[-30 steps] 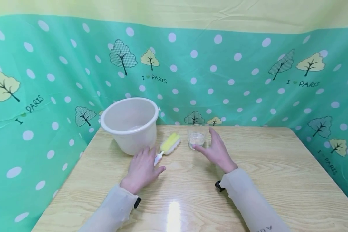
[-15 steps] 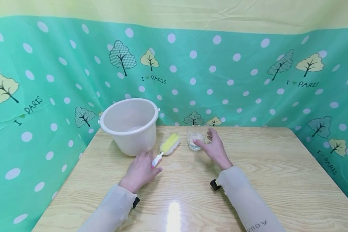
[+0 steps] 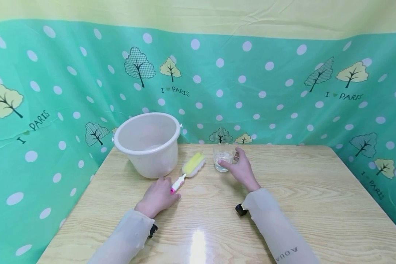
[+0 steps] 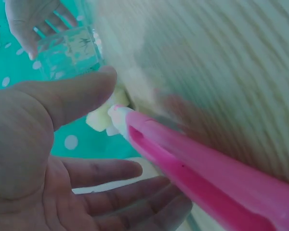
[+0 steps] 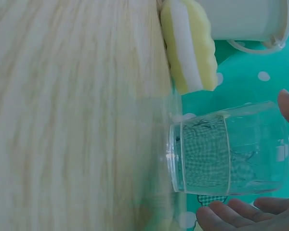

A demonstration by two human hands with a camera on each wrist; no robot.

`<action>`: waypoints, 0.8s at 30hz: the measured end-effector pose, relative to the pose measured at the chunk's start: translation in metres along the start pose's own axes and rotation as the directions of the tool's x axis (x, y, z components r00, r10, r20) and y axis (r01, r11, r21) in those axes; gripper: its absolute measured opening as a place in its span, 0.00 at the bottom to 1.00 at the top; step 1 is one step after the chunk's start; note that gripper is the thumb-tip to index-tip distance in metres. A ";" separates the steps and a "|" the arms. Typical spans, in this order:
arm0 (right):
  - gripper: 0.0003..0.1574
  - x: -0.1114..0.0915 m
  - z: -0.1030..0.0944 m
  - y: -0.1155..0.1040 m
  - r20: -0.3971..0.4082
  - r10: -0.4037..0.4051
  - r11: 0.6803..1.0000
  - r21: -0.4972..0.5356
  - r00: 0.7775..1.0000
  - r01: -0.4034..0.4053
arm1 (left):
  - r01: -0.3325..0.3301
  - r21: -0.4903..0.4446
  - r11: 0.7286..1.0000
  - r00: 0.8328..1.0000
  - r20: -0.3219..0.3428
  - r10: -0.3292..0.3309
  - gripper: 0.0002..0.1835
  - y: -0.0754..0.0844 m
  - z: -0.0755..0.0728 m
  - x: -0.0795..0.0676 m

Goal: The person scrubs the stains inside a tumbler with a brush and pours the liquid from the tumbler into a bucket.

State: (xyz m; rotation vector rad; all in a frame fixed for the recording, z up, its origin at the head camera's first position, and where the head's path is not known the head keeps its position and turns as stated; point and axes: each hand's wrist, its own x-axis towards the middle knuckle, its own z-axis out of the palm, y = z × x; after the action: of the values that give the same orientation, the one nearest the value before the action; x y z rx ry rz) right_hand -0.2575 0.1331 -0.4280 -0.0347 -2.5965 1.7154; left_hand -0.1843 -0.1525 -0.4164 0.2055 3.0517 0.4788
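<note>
A sponge brush with a yellow and white head [image 3: 193,164] and a white and pink handle [image 3: 177,184] lies on the table. My left hand [image 3: 159,193] is at the end of that handle. In the left wrist view the thumb and fingers of my left hand [image 4: 53,139] are spread apart beside the pink handle [image 4: 192,168], not closed on it. A clear glass [image 3: 223,157] with clear liquid stands upright right of the brush. Around its right side is my right hand [image 3: 242,168]; in the right wrist view its fingers [image 5: 241,214] are straight, with a gap to the glass [image 5: 229,151].
A white bucket [image 3: 153,157] stands at the back left, behind the brush and my left hand. Green dotted cloth [image 3: 270,88] hangs behind and at both sides of the wooden table [image 3: 300,190].
My left hand has drawn slightly back and left, exposing more of the brush handle. My right hand has shifted slightly, its thumb now in front of the glass. Brush, glass and bucket stay put.
</note>
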 end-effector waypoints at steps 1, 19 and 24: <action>0.67 0.000 0.000 0.000 0.001 0.006 1.000 0.004 1.000 -0.006 | 0.008 -0.002 1.000 1.000 0.002 -0.008 0.23 0.000 0.000 0.001; 0.67 0.008 0.012 0.005 -0.016 0.077 0.994 0.080 0.997 -0.076 | 0.013 -0.023 1.000 1.000 0.004 -0.013 0.14 -0.004 0.006 0.010; 0.67 0.009 0.013 0.005 -0.019 0.091 0.992 0.092 0.996 -0.089 | 0.003 -0.040 0.999 1.000 0.003 -0.003 0.13 -0.004 0.007 0.010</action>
State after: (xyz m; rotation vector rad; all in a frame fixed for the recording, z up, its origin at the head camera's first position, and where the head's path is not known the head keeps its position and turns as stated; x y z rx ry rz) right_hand -0.2670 0.1235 -0.4379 -0.1712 -2.5350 1.8487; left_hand -0.1945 -0.1532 -0.4249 0.2005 3.0359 0.5375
